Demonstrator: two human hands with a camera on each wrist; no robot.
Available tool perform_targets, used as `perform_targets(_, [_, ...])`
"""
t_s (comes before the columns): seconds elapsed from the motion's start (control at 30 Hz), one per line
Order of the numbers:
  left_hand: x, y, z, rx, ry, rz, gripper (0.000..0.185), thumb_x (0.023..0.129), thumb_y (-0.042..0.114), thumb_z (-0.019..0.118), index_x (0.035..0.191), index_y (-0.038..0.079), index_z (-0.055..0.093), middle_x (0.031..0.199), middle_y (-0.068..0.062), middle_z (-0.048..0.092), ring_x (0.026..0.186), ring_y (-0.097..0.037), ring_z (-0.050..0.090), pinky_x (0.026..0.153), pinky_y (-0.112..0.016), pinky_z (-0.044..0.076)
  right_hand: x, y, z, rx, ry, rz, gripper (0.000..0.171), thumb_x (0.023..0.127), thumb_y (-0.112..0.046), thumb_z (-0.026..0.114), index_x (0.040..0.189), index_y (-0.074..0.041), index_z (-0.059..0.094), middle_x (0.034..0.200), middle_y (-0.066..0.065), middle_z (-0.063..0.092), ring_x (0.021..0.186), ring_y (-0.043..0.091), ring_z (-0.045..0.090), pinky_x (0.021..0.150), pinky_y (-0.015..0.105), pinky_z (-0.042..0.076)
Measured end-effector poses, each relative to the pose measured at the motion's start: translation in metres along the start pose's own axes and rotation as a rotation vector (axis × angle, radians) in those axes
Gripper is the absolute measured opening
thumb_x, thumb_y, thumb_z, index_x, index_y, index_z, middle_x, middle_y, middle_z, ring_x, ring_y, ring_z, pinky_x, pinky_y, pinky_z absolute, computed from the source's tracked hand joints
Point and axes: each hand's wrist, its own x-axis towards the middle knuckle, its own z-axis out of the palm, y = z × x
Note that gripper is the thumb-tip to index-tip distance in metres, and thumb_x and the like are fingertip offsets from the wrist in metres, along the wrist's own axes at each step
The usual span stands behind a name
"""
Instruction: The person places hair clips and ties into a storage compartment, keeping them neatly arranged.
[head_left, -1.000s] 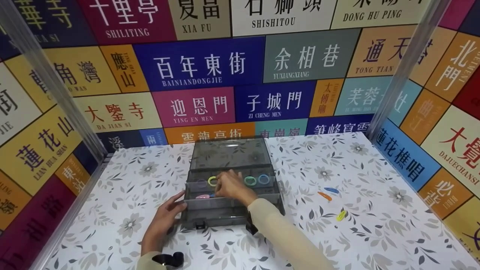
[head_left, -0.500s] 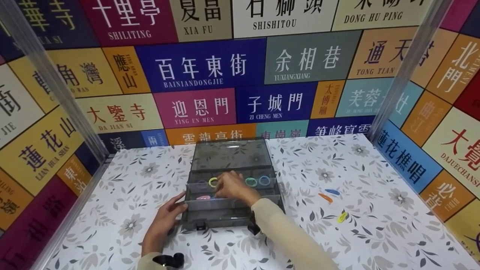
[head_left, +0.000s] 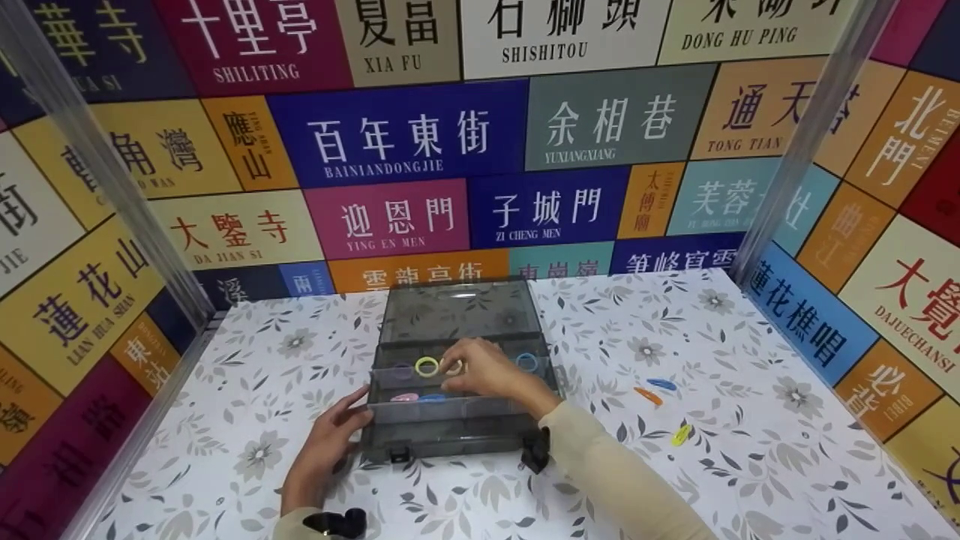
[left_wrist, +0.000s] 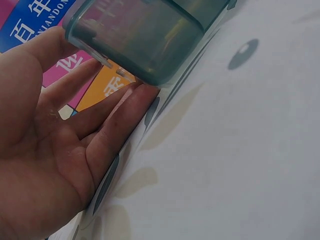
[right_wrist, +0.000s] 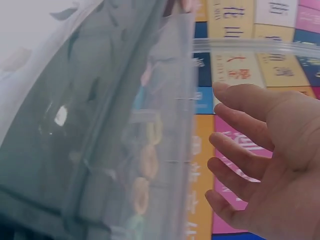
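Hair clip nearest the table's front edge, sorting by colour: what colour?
Yellow hair clip, clearest in the head view.

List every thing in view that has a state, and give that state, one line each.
organizer box: lid open, tilted back
left hand: fingers straight, resting against the box's left front corner
right hand: open above the compartments, holding nothing
yellow ring: lying in a back compartment
pink clip: lying in a front compartment
orange clip: loose on the table
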Motion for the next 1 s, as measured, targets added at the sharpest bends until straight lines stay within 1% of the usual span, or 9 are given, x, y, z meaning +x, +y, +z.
perform_targets(0.07, [0.001, 0.001, 0.001, 0.003, -0.002, -0.005, 0.054, 0.099, 0.028, 0.063, 0.151, 0.026, 0.048, 0.149, -0.020, 0.052, 0.138, -0.039, 0.049, 0.101, -0.057, 0.050, -0.008, 0.001, -0.006, 0.030, 0.010, -0.015, 0.018, 0.085, -0.021, 0.081, 0.103, -0.015, 0.080, 0.119, 0.005, 0.071, 0.109, 0.027, 0.064, 0.099, 0.048, 0.050])
perform_targets(0.13, [0.001, 0.002, 0.001, 0.001, 0.004, -0.010, 0.054, 0.099, 0.028, 0.063, 0.150, 0.027, 0.048, 0.149, -0.020, 0.053, 0.138, -0.039, 0.049, 0.102, -0.057, 0.050, -0.017, 0.002, -0.012, 0.065, 0.018, -0.024, 0.019, 0.087, -0.021, 0.079, 0.105, -0.015, 0.079, 0.118, 0.005, 0.070, 0.110, 0.028, 0.065, 0.094, 0.047, 0.053])
perform_targets(0.2, [0.001, 0.003, 0.001, 0.002, 0.000, -0.002, 0.054, 0.099, 0.027, 0.062, 0.151, 0.025, 0.047, 0.149, -0.021, 0.052, 0.139, -0.039, 0.049, 0.103, -0.057, 0.049, -0.026, 0.004, -0.018, 0.083, 0.031, -0.023, 0.020, 0.088, -0.023, 0.078, 0.107, -0.017, 0.079, 0.117, 0.004, 0.070, 0.113, 0.028, 0.064, 0.097, 0.046, 0.053])
perform_targets(0.3, [0.000, 0.003, 0.001, 0.001, 0.001, 0.005, 0.054, 0.099, 0.028, 0.062, 0.151, 0.025, 0.047, 0.149, -0.021, 0.051, 0.139, -0.039, 0.048, 0.102, -0.057, 0.050, -0.041, 0.008, -0.028, 0.111, 0.056, -0.026, 0.023, 0.090, -0.024, 0.076, 0.111, -0.016, 0.077, 0.117, 0.004, 0.071, 0.115, 0.028, 0.064, 0.099, 0.047, 0.051])
perform_targets(0.43, [-0.001, 0.001, 0.000, 0.010, -0.005, 0.023, 0.055, 0.100, 0.028, 0.062, 0.152, 0.023, 0.046, 0.151, -0.022, 0.049, 0.139, -0.041, 0.047, 0.100, -0.057, 0.051, -0.060, 0.016, -0.042, 0.137, 0.087, -0.022, 0.027, 0.090, -0.026, 0.076, 0.115, -0.017, 0.075, 0.119, 0.003, 0.070, 0.115, 0.027, 0.063, 0.100, 0.049, 0.051])
perform_targets(0.57, [-0.002, 0.000, 0.000, 0.007, 0.000, 0.025, 0.054, 0.100, 0.027, 0.062, 0.152, 0.023, 0.047, 0.150, -0.022, 0.050, 0.139, -0.042, 0.048, 0.099, -0.058, 0.051, -0.078, 0.026, -0.056, 0.142, 0.122, -0.004, 0.026, 0.090, -0.028, 0.075, 0.116, -0.019, 0.074, 0.118, 0.004, 0.069, 0.112, 0.025, 0.063, 0.095, 0.047, 0.052])
perform_targets(0.77, [-0.001, 0.000, 0.001, 0.007, 0.001, 0.000, 0.053, 0.099, 0.027, 0.063, 0.150, 0.026, 0.048, 0.151, -0.019, 0.051, 0.140, -0.040, 0.047, 0.103, -0.058, 0.049, -0.103, 0.046, -0.077, 0.114, 0.221, 0.018, 0.029, 0.091, -0.027, 0.074, 0.118, -0.015, 0.073, 0.115, 0.007, 0.071, 0.099, 0.020, 0.061, 0.082, 0.032, 0.052])
perform_targets(0.9, [-0.001, 0.000, 0.001, -0.002, 0.001, 0.000, 0.053, 0.099, 0.027, 0.063, 0.150, 0.028, 0.049, 0.150, -0.019, 0.051, 0.139, -0.039, 0.049, 0.102, -0.057, 0.050, -0.115, 0.061, -0.090, 0.124, 0.274, 0.061, 0.031, 0.091, -0.029, 0.074, 0.119, -0.016, 0.073, 0.115, 0.008, 0.071, 0.095, 0.018, 0.060, 0.082, 0.030, 0.051])
perform_targets(1.0, [-0.002, -0.001, 0.001, -0.022, -0.004, 0.006, 0.054, 0.099, 0.026, 0.063, 0.150, 0.025, 0.048, 0.149, -0.020, 0.052, 0.136, -0.038, 0.051, 0.098, -0.054, 0.053, -0.123, 0.073, -0.098, 0.145, 0.299, 0.104, 0.032, 0.092, -0.031, 0.073, 0.120, -0.016, 0.073, 0.116, 0.008, 0.070, 0.094, 0.017, 0.059, 0.081, 0.029, 0.052])
